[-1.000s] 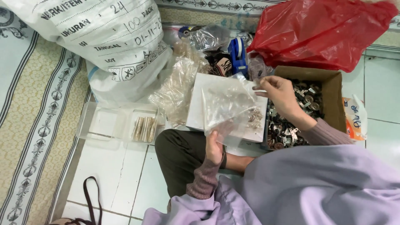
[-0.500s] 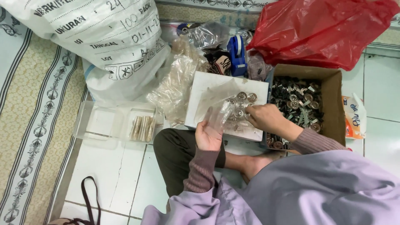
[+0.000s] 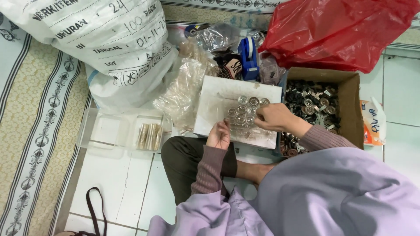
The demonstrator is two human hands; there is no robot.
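A small clear plastic bag (image 3: pixel 242 114) lies flat on a white board (image 3: pixel 218 94) in front of my knees. Inside it are several round silver metal pieces in rows. My left hand (image 3: pixel 219 135) pinches the bag's near edge. My right hand (image 3: pixel 272 118) rests on the bag's right side, its fingers closed on the plastic next to the metal pieces. Just right of the board stands an open cardboard box (image 3: pixel 350 94) filled with dark and silver metal parts.
A large white woven sack (image 3: pixel 100 39) lies at the upper left and a red plastic bag (image 3: pixel 337 30) at the upper right. There is a blue tape dispenser (image 3: pixel 249 54), crumpled clear bags (image 3: pixel 186 89), a clear tray (image 3: pixel 118 131) holding thin sticks, and a patterned mat (image 3: pixel 39 131) at left.
The clear bag was held up in the air and now lies flat on the white board. My right hand moved from the cardboard box over to the bag.
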